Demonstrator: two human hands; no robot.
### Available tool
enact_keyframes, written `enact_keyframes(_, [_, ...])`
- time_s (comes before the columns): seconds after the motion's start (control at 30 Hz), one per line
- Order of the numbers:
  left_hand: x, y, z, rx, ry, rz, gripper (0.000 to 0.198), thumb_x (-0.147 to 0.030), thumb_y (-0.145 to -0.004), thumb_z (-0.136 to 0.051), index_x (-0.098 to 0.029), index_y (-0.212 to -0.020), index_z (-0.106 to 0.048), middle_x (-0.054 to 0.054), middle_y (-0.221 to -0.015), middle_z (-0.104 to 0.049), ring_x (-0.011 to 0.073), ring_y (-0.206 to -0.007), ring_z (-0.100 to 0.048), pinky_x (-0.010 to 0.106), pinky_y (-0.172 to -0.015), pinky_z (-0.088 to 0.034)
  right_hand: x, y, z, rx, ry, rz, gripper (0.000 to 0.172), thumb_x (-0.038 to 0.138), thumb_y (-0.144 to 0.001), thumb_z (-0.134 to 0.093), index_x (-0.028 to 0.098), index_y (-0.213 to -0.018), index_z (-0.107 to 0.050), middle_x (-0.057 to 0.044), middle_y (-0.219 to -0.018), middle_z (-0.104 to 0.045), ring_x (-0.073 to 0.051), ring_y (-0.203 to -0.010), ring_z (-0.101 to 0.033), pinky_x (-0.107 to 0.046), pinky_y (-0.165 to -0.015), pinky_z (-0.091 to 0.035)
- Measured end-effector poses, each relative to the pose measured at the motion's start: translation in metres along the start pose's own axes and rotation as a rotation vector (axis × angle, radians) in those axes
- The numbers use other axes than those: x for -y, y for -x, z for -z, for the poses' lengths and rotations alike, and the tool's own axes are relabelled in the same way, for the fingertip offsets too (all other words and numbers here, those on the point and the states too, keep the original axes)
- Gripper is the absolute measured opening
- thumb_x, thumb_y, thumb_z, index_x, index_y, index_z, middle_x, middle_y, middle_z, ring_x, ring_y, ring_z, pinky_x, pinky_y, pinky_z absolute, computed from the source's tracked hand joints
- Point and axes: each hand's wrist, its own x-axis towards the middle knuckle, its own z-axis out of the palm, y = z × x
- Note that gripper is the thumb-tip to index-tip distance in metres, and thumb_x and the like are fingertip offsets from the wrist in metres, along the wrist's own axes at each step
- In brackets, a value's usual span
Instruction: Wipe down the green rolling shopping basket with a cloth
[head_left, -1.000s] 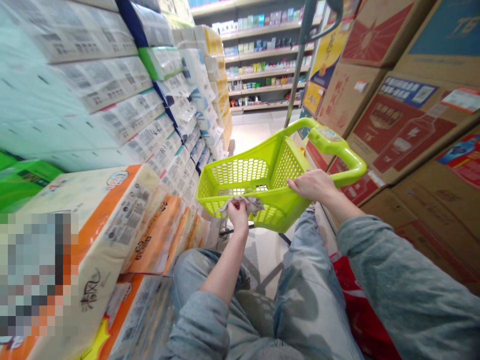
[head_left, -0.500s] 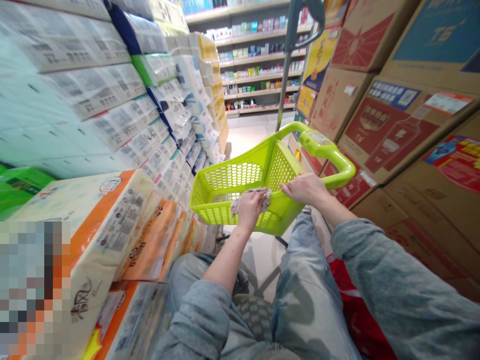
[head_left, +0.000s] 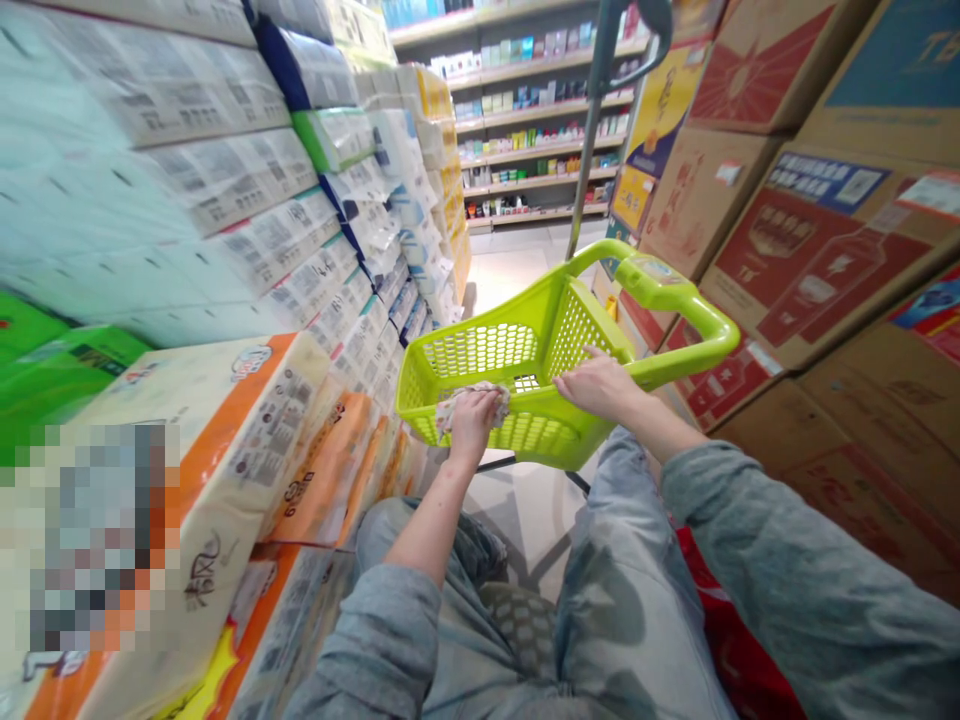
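Note:
A lime-green plastic shopping basket with a looped handle stands in front of my knees, its sides full of holes. My left hand is closed on a crumpled, pale patterned cloth, pressed over the near rim toward the basket's left end. Farther right, my right hand grips the same near rim close to the handle, fingers over the edge. Part of the cloth is hidden under my left fingers.
Packaged tissue stacks rise on my left, with orange-and-cream packs closest. Cardboard cartons are piled on my right. A grey pole stands behind the basket. Stocked shelves cross the far end of the aisle.
My left hand has slid the cloth leftward along the near rim, away from my right hand. My right hand stays on the rim. The view has shifted slightly.

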Motion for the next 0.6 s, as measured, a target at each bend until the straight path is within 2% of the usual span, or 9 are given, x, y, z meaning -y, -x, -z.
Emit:
enact_keyframes(0.1, [0.002,-0.003,-0.001,0.026,0.066,-0.048,0.024,-0.027,-0.092,-0.046,-0.020,-0.104,-0.066,0.008,-0.102,-0.069,0.0203,-0.097,-0.061,0.035,-0.086,-0.045,0.029,-0.018,-0.004,0.072,-0.103,0.037,0.053,0.033,-0.097,-0.024,0.013,-0.089,-0.072,-0.015,-0.089,-0.073,-0.023,-0.085,-0.068,-0.034,-0.081,-0.043])
enact_keyframes(0.2, [0.006,-0.005,-0.002,0.044,0.147,-0.072,0.025,-0.029,-0.093,-0.045,-0.020,-0.103,-0.067,0.007,-0.104,-0.070,0.0190,-0.099,-0.062,0.035,-0.088,-0.046,0.046,-0.036,-0.005,0.182,-0.207,-0.003,0.059,0.044,-0.097,-0.020,0.016,-0.095,-0.072,-0.015,-0.100,-0.071,-0.024,-0.095,-0.066,-0.031,-0.078,-0.047])
enact_keyframes(0.33, [0.019,-0.002,0.003,0.015,0.182,-0.001,0.026,-0.030,-0.092,-0.044,-0.020,-0.099,-0.068,0.006,-0.103,-0.070,0.0179,-0.100,-0.061,0.035,-0.092,-0.046,0.046,-0.050,-0.005,0.302,-0.292,-0.052,0.069,0.057,-0.093,-0.016,0.018,-0.103,-0.071,-0.015,-0.110,-0.069,-0.026,-0.102,-0.064,-0.034,-0.082,-0.048])
enact_keyframes(0.53, [0.060,0.020,0.031,-0.094,0.116,0.171,0.025,-0.028,-0.092,-0.043,-0.019,-0.094,-0.066,0.007,-0.102,-0.068,0.0178,-0.101,-0.060,0.036,-0.095,-0.044,0.042,-0.049,-0.004,0.336,-0.312,-0.076,0.069,0.057,-0.093,-0.014,0.019,-0.105,-0.070,-0.015,-0.113,-0.067,-0.028,-0.105,-0.063,-0.038,-0.083,-0.048])
enact_keyframes(0.6, [0.068,0.026,0.038,-0.125,0.084,0.220,0.024,-0.026,-0.091,-0.042,-0.019,-0.091,-0.065,0.007,-0.100,-0.068,0.0178,-0.098,-0.060,0.035,-0.095,-0.044,0.043,-0.049,-0.003,0.348,-0.315,-0.056,0.070,0.057,-0.093,-0.014,0.018,-0.105,-0.070,-0.015,-0.115,-0.067,-0.028,-0.106,-0.062,-0.038,-0.085,-0.048])
